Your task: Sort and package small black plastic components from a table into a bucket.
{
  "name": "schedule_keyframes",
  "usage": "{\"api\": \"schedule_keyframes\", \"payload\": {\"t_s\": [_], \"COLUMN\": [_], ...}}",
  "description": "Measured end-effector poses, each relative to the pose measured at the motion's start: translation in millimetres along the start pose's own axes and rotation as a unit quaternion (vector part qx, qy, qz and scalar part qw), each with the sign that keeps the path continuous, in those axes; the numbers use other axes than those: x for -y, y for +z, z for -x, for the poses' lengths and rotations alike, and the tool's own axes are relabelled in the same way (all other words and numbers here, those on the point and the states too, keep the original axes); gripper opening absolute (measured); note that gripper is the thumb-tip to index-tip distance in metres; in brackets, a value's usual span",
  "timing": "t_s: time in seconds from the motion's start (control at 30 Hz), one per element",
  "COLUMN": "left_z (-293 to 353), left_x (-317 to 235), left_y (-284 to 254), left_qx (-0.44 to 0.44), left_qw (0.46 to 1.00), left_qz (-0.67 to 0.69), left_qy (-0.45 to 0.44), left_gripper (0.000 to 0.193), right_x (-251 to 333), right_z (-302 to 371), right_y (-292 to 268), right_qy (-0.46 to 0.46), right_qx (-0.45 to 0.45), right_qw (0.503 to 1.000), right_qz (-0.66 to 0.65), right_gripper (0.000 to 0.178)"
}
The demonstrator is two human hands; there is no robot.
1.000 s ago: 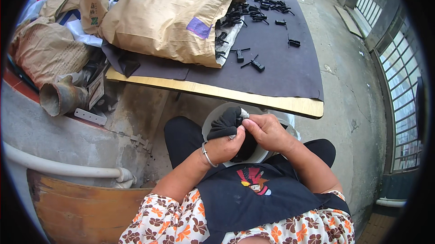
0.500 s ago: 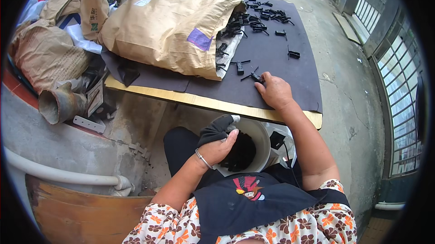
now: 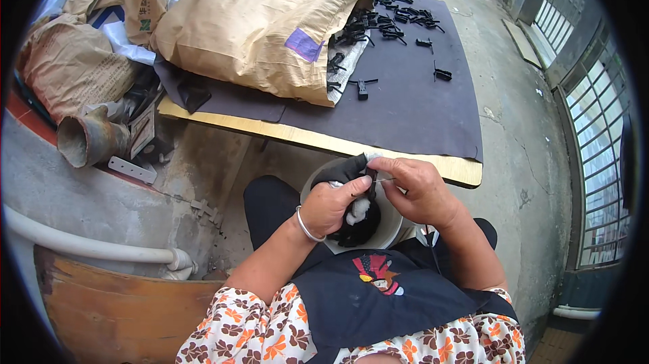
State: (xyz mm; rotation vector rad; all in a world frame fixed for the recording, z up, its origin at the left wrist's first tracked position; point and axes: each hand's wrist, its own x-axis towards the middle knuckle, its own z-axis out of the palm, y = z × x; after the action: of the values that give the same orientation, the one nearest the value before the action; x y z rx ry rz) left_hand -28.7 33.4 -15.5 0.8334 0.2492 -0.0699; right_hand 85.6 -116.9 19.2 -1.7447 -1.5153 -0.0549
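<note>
My hands meet over a white bucket (image 3: 393, 230) between my knees, with dark pieces (image 3: 355, 234) heaped inside. My left hand (image 3: 328, 208), wearing a bracelet, has black cloth (image 3: 343, 169) with white patches over its fingers. Its thumb presses against a small black plastic part (image 3: 371, 183), mostly hidden by the fingers. From the right, my right hand (image 3: 424, 191) pinches at the same part; a thin pale line shows by its fingertips. Similar black parts (image 3: 412, 18), with thin arms, lie scattered on the dark-covered table (image 3: 405, 114) ahead.
A big brown paper sack (image 3: 250, 39) lies on the table, its mouth spilling black parts. The table's pale wooden edge (image 3: 324, 138) runs just beyond the bucket. Left are crumpled sacks (image 3: 78, 63), a rusty pipe piece (image 3: 88, 139) and a white pipe (image 3: 88, 242). A barred gate (image 3: 595, 154) stands right.
My right hand has drawn back from the table to the bucket, bringing a black part off the tabletop. My left hand has risen slightly and turned to meet it.
</note>
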Motion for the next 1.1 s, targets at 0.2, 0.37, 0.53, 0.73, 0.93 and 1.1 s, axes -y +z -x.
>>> {"api": "schedule_keyframes", "payload": {"t_s": [0.2, 0.37, 0.53, 0.73, 0.93, 1.1], "left_z": [8.5, 16.3, 15.4, 16.9, 15.6, 14.6], "left_x": [-1.7, -3.6, -4.8, 1.7, 1.2, -4.9], "left_y": [22.0, 26.3, 26.8, 30.1, 31.6, 21.4], "left_qx": [-0.049, -0.008, -0.033, -0.079, -0.099, -0.071], "left_qw": [0.897, 0.893, 0.824, 0.822, 0.643, 0.824], "left_qz": [-0.352, -0.404, -0.477, -0.489, -0.649, -0.486], "left_qy": [0.264, 0.197, 0.302, 0.281, 0.393, 0.283], "left_gripper": [0.026, 0.025, 0.025, 0.026, 0.03, 0.033], "right_x": [25.2, 18.1, 21.6, 26.2, 22.1, 10.6], "right_z": [4.3, 2.6, 7.2, 6.1, 9.7, 16.3], "right_y": [10.6, 19.6, 6.7, 8.7, 21.4, 17.0], "right_qy": [0.0, 0.212, 0.206, 0.178, 0.232, 0.232], "right_qx": [-0.068, -0.12, -0.043, 0.015, -0.015, -0.006], "right_qw": [0.994, 0.943, 0.953, 0.98, 0.964, 0.954], "right_qz": [-0.084, -0.226, -0.217, -0.093, -0.131, -0.191], "right_gripper": [0.023, 0.017, 0.016, 0.022, 0.024, 0.023]}}
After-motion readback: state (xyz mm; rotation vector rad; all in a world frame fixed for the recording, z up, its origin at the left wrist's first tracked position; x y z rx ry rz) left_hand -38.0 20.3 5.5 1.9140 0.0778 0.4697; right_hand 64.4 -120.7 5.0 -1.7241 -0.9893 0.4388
